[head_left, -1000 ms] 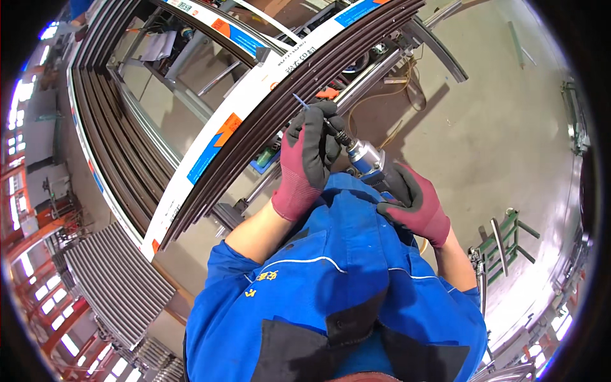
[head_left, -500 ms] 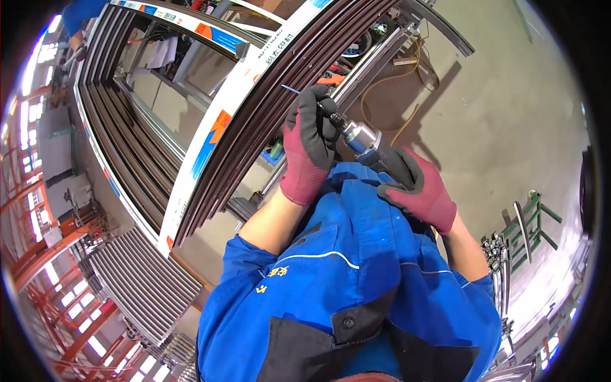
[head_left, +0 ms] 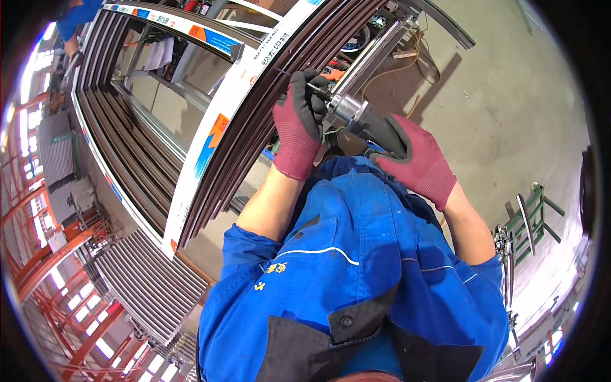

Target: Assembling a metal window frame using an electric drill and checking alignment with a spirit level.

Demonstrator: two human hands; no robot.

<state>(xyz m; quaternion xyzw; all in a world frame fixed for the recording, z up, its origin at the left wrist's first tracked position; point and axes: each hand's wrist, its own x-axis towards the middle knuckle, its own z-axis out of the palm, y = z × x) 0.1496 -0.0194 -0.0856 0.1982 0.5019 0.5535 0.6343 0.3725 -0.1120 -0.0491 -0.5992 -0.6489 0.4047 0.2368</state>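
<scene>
A power drill (head_left: 349, 109) with a silver front and dark body is held in front of my chest, its nose pointing left and away. My right hand (head_left: 420, 159), in a maroon and black glove, is wrapped round its body. My left hand (head_left: 298, 118), gloved alike, is closed beside the drill's tip, fingers curled close to the slim bit (head_left: 317, 90). A thin dark stick (head_left: 282, 72) pokes out beyond the left fingers. Just beyond that hand are the stacked dark brown curved-looking profiles (head_left: 238, 137), with a white strip (head_left: 203, 140) along their edge.
More brown profiles (head_left: 127, 137) run along the left. A metal rail (head_left: 375, 60) and a coiled hose (head_left: 428, 63) lie ahead. A green metal rack (head_left: 534, 219) stands at the right, and ribbed stacked bars (head_left: 149, 283) at lower left. Another person's blue sleeve (head_left: 76, 19) shows at far left.
Both hands and the drill have moved slightly away from my body and to the left, toward the brown profiles. The slim bit now shows between the left fingers and the drill.
</scene>
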